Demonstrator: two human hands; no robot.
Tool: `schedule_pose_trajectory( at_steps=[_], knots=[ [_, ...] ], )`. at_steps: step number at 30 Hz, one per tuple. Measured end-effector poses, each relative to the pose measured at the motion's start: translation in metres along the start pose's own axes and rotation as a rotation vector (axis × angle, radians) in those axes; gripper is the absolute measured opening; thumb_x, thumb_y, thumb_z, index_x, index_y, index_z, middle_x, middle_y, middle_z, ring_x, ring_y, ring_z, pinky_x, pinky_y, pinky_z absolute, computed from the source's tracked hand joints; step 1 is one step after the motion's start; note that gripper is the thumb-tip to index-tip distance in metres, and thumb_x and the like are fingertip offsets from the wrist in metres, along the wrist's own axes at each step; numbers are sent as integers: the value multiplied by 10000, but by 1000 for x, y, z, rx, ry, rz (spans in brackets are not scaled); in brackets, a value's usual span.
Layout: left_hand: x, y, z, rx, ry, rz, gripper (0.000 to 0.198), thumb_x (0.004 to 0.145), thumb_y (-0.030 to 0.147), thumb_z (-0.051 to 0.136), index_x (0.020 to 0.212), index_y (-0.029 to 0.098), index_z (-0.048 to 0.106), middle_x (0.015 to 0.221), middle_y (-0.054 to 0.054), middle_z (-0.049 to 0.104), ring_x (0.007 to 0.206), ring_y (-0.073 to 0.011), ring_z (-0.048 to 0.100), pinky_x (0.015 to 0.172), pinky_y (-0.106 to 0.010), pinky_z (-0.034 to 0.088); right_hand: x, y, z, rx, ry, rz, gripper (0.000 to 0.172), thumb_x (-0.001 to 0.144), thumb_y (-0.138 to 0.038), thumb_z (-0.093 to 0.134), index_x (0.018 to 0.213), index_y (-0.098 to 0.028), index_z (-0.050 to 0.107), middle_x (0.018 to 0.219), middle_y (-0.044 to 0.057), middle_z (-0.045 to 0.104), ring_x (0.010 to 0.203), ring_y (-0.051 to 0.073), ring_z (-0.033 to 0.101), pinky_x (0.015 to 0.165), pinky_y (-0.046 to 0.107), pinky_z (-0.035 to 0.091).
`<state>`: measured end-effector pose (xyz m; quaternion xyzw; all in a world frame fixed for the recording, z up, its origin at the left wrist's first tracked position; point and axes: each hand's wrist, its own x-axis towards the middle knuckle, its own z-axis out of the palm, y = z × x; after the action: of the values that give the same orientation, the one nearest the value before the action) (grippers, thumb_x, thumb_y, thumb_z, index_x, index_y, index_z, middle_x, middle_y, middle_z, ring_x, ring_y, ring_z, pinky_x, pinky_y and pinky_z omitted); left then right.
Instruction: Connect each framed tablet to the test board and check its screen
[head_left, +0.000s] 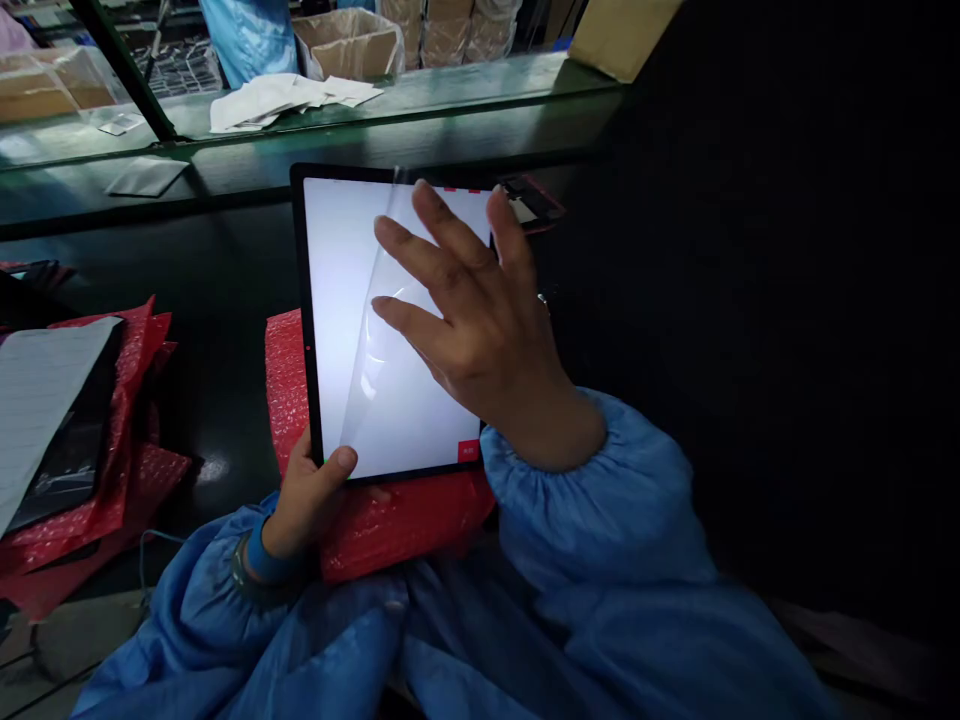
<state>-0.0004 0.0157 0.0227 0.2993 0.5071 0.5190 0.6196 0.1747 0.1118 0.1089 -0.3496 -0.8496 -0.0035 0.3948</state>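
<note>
A tablet (334, 270) with a black frame and a lit white screen stands tilted in front of me. My left hand (311, 495) grips its lower left corner, thumb on the front and the fingers mostly behind. Over the screen lies a clear plastic film (375, 350), its left edge slanting across the display. My right hand (480, 320) is above the right half of the screen, fingers spread, close to or touching the film; I cannot tell which. Below and behind the tablet is a red bubble-wrap pouch (409, 530).
Red bubble-wrap bags (146, 470) at the left lie under a dark tablet (71, 450) and white sheet (45, 380). White papers (281, 100) rest on the ledge beyond. A cardboard box (352, 45) and a person's blue garment (247, 40) are farther back.
</note>
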Motion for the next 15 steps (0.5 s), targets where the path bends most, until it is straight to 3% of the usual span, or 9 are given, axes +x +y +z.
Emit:
schedule_pose_trajectory(
  at_steps=[3, 6, 11, 13, 15],
  knots=[
    [-1, -1, -5, 9, -84, -8, 763, 488, 591, 913, 1063, 170, 639, 949, -126, 769, 783, -325, 754, 547, -356, 640, -12, -15, -11, -114, 19, -61, 229, 978, -142, 529, 1012, -311, 679, 1414, -58, 615, 1467, 248, 409, 1282, 552, 220],
    [-2, -4, -6, 24, -37, 14, 628, 582, 445, 908, 1073, 154, 646, 967, -115, 771, 800, -304, 752, 604, -369, 649, -42, -37, -22, -259, 35, -162, 194, 929, -92, 575, 933, -256, 678, 1450, 11, 590, 1452, 276, 427, 1275, 522, 253],
    [-3, -8, -8, 110, 138, 93, 579, 579, 326, 907, 1074, 170, 649, 927, -61, 783, 867, -259, 745, 802, -333, 615, -98, -78, -29, -83, -224, -91, 151, 919, -107, 553, 836, -149, 671, 1222, 119, 728, 1262, 337, 626, 1134, 549, 482],
    [-2, -9, -10, 152, 196, 112, 581, 554, 318, 918, 1048, 193, 639, 871, -28, 777, 831, -242, 743, 776, -315, 607, -112, -90, -28, 20, -309, -46, 170, 962, -193, 547, 865, -129, 671, 1150, 136, 750, 1168, 311, 689, 1053, 479, 566],
    [-2, -10, -12, 173, 217, 126, 559, 534, 322, 921, 1006, 207, 644, 832, -13, 768, 780, -228, 735, 737, -314, 607, -119, -95, -28, 120, -337, 14, 324, 991, -406, 536, 869, -135, 665, 1131, 126, 756, 1144, 294, 702, 993, 413, 605]
  ],
)
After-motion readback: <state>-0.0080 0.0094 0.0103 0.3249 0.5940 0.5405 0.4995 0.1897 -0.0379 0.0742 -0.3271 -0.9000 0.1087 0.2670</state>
